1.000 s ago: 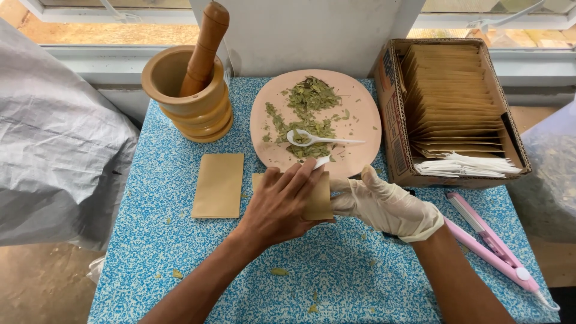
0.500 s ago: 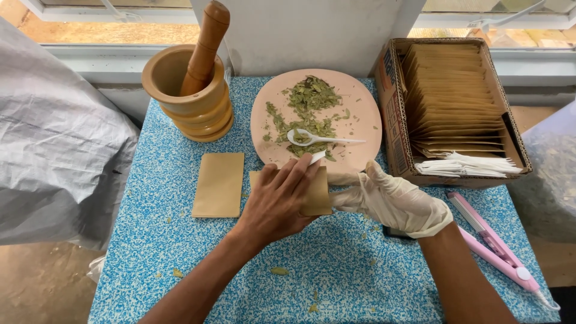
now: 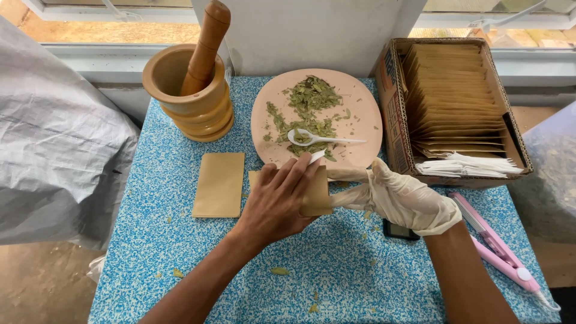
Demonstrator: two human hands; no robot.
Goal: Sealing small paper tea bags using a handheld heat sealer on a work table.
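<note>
Blue speckled surface (image 3: pixel 180 252) under a window sill, grey wall behind, crumpled grey plastic sheet (image 3: pixel 54 156) off its left side.

Landmark: pink plate (image 3: pixel 366 114), loose green dried leaves (image 3: pixel 309 105) and a white plastic spoon (image 3: pixel 321 139) on it.

- Kraft paper pouch (image 3: pixel 317 191) sits just below the plate's near rim, touching or nearly so. Long axis looks to run plate-to-person, mouth end toward the plate; mostly covered, so not certain.
- Left hand (image 3: pixel 277 201), bare: flat on the pouch, fingers spread toward the plate, pressing rather than gripping. A small white bit shows at its fingertips; can't tell what it is.
- Right hand (image 3: pixel 399 198), white glove: below-right of the plate, fingers extended left and meeting the pouch's right edge. Looks like a light pinch; closure is hidden.
- Both hands on the pouch. Left covers it from the plate's lower-left, right comes in from the side. Right hand is nearer the spoon handle.
- Second flat pouch (image 3: pixel 219 183): lower-left of the plate, untouched.
- Wooden mortar (image 3: pixel 192 99) with pestle (image 3: pixel 207 45): left of the plate.
- Cardboard box (image 3: pixel 393 90) of stacked pouches: right of the plate, touching its rim.
- Pink heat sealer (image 3: pixel 495 249): far lower-right of the plate.
</note>
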